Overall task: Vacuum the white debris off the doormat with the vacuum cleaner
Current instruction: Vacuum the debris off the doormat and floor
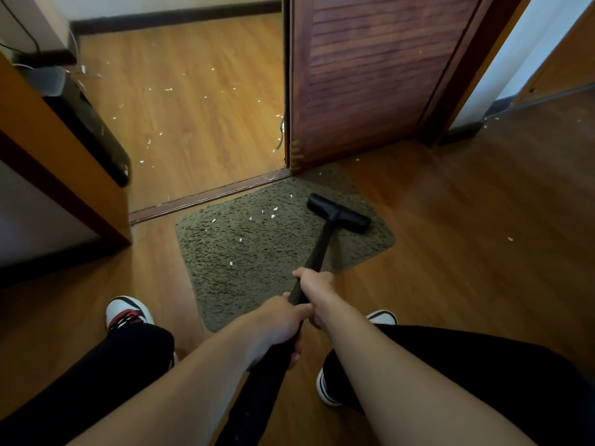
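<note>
**Operator:** Doormat status: it lies flat on the wooden floor, its far edge against the door threshold. White debris is scattered over the mat's central and 11 o'clock areas; single flecks sit nearer the middle and the near half.

**Technician:** Vacuum cleaner position?

**Operator:** The floor head rests on the mat at its 1 o'clock corner, near the foot of the louvred door. The black wand runs back from it to both hands.

**Technician:** Grip state?

**Operator:** The right hand is clamped on the wand, forward. The left hand is clamped on the wand just behind it, the two touching.

**Technician:** Step in hand?

**Operator:** Judged as mid-task sweeping. The area around the head looks mostly free of flecks; the cluster lies at 9 o'clock from the head, not yet collected.

**Technician:** Next move?

**Operator:** Probably a sideways pass toward 9 o'clock with the head kept flat on the pile, then strokes drawn toward 6 o'clock for the lone flecks. More flecks lie on the floor beyond the threshold, outside the mat.
</note>
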A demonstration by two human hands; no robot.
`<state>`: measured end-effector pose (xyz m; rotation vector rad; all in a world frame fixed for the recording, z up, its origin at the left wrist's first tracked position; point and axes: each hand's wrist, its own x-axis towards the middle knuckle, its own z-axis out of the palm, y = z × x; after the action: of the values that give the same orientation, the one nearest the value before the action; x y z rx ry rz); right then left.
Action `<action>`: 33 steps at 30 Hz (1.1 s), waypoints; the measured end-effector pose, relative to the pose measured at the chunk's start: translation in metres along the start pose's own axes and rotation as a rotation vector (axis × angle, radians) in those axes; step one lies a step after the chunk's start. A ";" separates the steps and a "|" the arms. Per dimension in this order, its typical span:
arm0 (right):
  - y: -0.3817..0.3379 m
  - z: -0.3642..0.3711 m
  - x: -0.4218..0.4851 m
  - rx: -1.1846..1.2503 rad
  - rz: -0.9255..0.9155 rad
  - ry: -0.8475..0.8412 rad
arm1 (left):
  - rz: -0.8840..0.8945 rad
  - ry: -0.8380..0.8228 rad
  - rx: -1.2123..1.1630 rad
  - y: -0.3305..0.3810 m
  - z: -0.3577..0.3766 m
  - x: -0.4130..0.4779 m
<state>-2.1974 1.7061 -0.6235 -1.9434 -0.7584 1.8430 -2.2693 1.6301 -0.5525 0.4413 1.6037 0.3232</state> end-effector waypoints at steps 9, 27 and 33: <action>0.071 0.034 -0.031 -0.021 -0.004 -0.015 | 0.023 0.029 -0.009 -0.063 -0.008 -0.052; 0.018 -0.020 -0.001 0.040 0.009 0.071 | 0.040 -0.014 0.057 -0.011 0.025 0.002; 0.005 -0.016 0.028 0.065 -0.021 0.046 | 0.041 -0.004 0.046 0.006 0.014 0.021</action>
<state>-2.1809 1.7202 -0.6475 -1.9232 -0.6939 1.7812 -2.2557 1.6445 -0.5697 0.5099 1.6022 0.3169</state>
